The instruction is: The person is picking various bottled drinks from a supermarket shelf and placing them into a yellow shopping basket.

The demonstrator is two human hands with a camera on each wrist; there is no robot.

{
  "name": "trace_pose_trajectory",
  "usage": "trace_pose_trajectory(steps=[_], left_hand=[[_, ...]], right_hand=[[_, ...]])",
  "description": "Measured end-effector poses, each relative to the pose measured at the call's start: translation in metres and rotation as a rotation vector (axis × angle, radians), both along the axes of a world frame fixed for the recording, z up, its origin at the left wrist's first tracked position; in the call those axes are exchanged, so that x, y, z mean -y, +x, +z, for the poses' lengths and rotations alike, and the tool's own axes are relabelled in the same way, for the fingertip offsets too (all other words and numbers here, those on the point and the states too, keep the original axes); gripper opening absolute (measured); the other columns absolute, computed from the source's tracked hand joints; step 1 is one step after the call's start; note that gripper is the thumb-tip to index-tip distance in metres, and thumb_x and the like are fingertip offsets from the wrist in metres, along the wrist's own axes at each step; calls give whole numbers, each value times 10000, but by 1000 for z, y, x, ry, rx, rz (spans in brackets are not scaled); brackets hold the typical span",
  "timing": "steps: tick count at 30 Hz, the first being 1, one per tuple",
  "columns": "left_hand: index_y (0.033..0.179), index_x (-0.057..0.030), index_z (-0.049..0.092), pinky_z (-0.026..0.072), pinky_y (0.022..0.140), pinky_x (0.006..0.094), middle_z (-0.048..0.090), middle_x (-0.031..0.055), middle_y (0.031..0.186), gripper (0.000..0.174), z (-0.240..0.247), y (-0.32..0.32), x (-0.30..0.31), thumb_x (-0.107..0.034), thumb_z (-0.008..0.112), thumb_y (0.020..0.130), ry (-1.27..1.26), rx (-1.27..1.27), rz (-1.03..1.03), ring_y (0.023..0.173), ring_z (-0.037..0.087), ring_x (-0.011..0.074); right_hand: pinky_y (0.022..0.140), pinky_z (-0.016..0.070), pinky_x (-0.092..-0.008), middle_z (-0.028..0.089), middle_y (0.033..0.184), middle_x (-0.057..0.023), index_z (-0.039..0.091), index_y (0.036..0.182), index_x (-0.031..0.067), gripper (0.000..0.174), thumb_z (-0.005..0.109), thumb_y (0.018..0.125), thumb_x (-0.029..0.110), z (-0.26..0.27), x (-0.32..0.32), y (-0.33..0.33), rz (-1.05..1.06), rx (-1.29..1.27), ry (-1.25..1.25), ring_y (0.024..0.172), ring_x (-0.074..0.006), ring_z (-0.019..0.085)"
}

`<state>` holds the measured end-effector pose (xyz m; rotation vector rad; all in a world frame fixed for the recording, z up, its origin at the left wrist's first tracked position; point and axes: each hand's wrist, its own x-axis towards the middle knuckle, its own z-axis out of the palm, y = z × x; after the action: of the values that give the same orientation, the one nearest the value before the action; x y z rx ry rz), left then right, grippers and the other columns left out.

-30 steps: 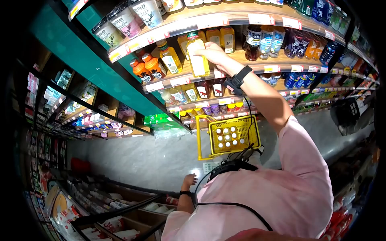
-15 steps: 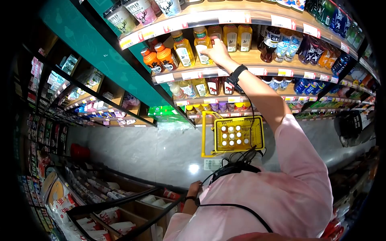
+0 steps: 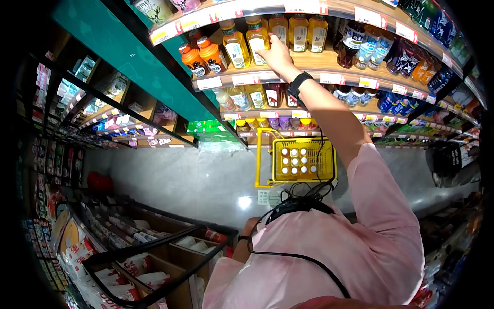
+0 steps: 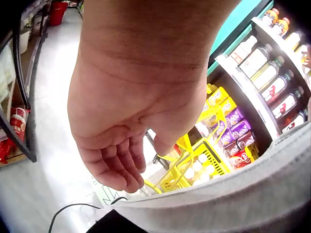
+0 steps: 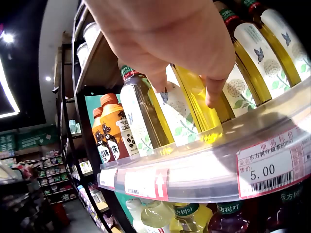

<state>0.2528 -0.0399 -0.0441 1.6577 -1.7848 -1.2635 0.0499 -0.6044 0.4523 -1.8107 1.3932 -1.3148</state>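
Note:
My right hand (image 3: 280,57) reaches onto the shelf and grips a bottle of yellow tea (image 3: 258,47) by its sides. In the right wrist view, thumb and fingers straddle that bottle (image 5: 197,104), which stands upright behind the shelf's clear front lip (image 5: 204,160). A matching tea bottle (image 3: 236,51) stands to its left, and several more stand to its right. My left hand (image 4: 121,131) hangs low by my body, fingers loosely curled around nothing; in the head view only part of that hand (image 3: 251,225) shows.
Below the shelves, a yellow basket cart (image 3: 303,181) on the floor carries several white-capped bottles (image 3: 294,161). Orange bottles (image 3: 212,55) stand at the shelf's left end, dark bottles (image 3: 351,44) farther right. A black-framed rack (image 3: 154,257) is at lower left. Cables (image 3: 309,195) hang near my waist.
My right hand has moved the tea bottle from in front of the shelf back into the row, where it stands upright. My left hand has drawn in toward my body.

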Motion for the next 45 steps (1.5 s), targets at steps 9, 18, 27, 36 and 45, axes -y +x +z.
trace_pose_trajectory(steps=[9,18,27,36,45], left_hand=[[981,-13,639,542,630,388,664,169,885,193,30,-12,2,-24,651,789,312,-127,312,755,682,272],[889,-45,649,507,633,433,682,144,786,165,-31,4,-35,-188,627,811,289,207,5,732,673,301],[1117,-26,618,502,544,306,661,92,813,277,86,-18,82,-190,584,897,902,-227,550,629,619,164],[1118,-25,596,485,567,268,639,51,796,268,129,-42,50,-201,588,917,807,-242,644,648,607,125],[1078,-15,621,490,557,259,647,52,791,280,163,-59,-22,-213,634,881,1016,-2,638,644,610,126]], right_hand=[[1010,438,-334,550,1317,-200,505,1269,4,430,599,943,267,-58,-78,-46,296,293,64,1223,-246,532],[865,485,-469,665,1013,-227,627,1052,9,350,579,839,283,-294,-332,-252,278,-809,924,992,-386,620],[826,497,-473,685,946,-197,687,921,41,293,540,862,288,-443,-415,-306,14,-595,1069,918,-383,634],[824,507,-477,654,1070,-228,576,1190,83,360,597,852,206,-531,-253,-232,-29,-504,915,978,-402,621],[869,470,-501,642,1081,-236,492,1264,152,502,644,787,120,-623,-246,-207,-29,-491,1000,1022,-423,600]])
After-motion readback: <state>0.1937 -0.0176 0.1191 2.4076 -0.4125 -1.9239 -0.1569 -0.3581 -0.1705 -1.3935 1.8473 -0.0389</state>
